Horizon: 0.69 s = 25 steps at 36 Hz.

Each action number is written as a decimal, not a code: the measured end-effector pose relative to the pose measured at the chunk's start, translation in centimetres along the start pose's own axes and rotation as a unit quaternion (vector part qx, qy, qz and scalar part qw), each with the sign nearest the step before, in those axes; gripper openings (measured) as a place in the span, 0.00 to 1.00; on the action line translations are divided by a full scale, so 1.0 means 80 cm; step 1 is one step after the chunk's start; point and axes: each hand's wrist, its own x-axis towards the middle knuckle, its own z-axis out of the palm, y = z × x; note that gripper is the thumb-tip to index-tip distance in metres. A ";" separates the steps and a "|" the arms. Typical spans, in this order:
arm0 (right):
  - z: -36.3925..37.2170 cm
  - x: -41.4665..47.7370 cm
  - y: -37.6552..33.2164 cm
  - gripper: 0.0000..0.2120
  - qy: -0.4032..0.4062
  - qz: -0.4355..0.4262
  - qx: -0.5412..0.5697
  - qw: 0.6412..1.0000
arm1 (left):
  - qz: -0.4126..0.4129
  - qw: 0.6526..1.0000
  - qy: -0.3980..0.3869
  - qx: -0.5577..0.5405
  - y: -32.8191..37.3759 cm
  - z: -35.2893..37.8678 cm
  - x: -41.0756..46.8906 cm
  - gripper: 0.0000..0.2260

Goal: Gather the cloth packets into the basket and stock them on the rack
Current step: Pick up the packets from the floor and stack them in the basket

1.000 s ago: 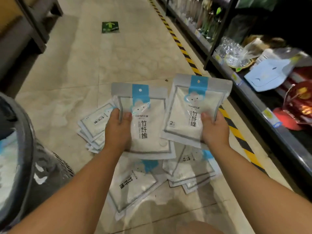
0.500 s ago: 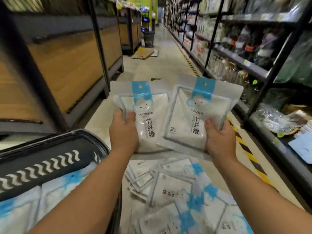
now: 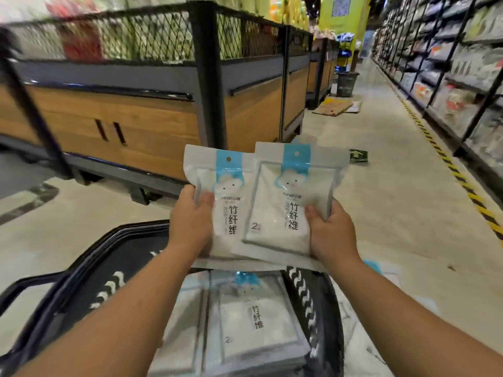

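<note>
Above the basket: left hand (image 3: 190,221) grasps the left packet (image 3: 231,202) at its left edge, thumb on the front. The right hand (image 3: 332,232) grasps the right packet (image 3: 288,208) at its lower right edge, thumb on the front.
Packets held: both upright, side by side; the right packet overlaps the left packet's right side.
Open room: the floor (image 3: 381,191) runs far between the wooden display bin (image 3: 152,126) on the left and the rack (image 3: 462,63) on the right. Striped tape (image 3: 462,180) runs along the rack foot.
Floor clutter: flattened cardboard (image 3: 336,107) and a grey bucket (image 3: 346,83) lie far, by the display bins. A small dark item (image 3: 358,156) is just past the held packets.
Basket: the basket (image 3: 130,257) is black with white chevrons on its walls, near centre.
Basket contents: stacked packets (image 3: 253,317) lie flat, two piles side by side; count can't tell.
Hidden: fingers are behind the held packets. The left forearm (image 3: 122,308) covers the basket's left interior. Basket near side cut off by the frame. Loose floor packets (image 3: 381,270) right of the basket are blurred, partly behind the right forearm (image 3: 408,308). Rack goods are blurred.
</note>
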 end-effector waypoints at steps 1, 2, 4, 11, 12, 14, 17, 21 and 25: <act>0.013 -0.004 0.001 0.06 -0.019 0.007 -0.006 1.000 | -0.012 1.000 0.003 0.009 -0.009 -0.011 0.001 0.07; 0.026 -0.008 0.000 0.06 -0.038 0.015 -0.012 0.999 | -0.023 1.000 0.005 0.018 -0.019 -0.021 0.003 0.07; 0.048 -0.017 0.001 0.06 -0.077 0.032 -0.036 0.996 | -0.050 0.998 0.002 0.039 -0.038 -0.039 0.003 0.07; 0.102 -0.053 0.029 0.14 -0.185 0.105 -0.148 0.966 | -0.142 0.988 -0.034 0.056 -0.103 -0.080 -0.018 0.06; 0.106 -0.060 0.033 0.14 -0.199 0.113 -0.161 0.960 | -0.148 0.986 -0.042 0.067 -0.112 -0.084 -0.023 0.07; 0.112 -0.069 0.040 0.12 -0.229 0.127 -0.191 0.946 | -0.160 0.981 -0.059 0.093 -0.128 -0.091 -0.030 0.09; 0.121 -0.082 0.054 0.11 -0.265 0.156 -0.238 0.921 | -0.192 0.968 -0.090 0.136 -0.150 -0.102 -0.041 0.18; 0.131 -0.085 0.089 0.18 -0.271 0.168 -0.305 0.897 | -0.212 0.944 -0.124 0.220 -0.183 -0.109 -0.051 0.21; 0.131 -0.086 0.108 0.18 -0.272 0.206 -0.343 0.875 | -0.255 0.920 -0.148 0.258 -0.206 -0.109 -0.058 0.25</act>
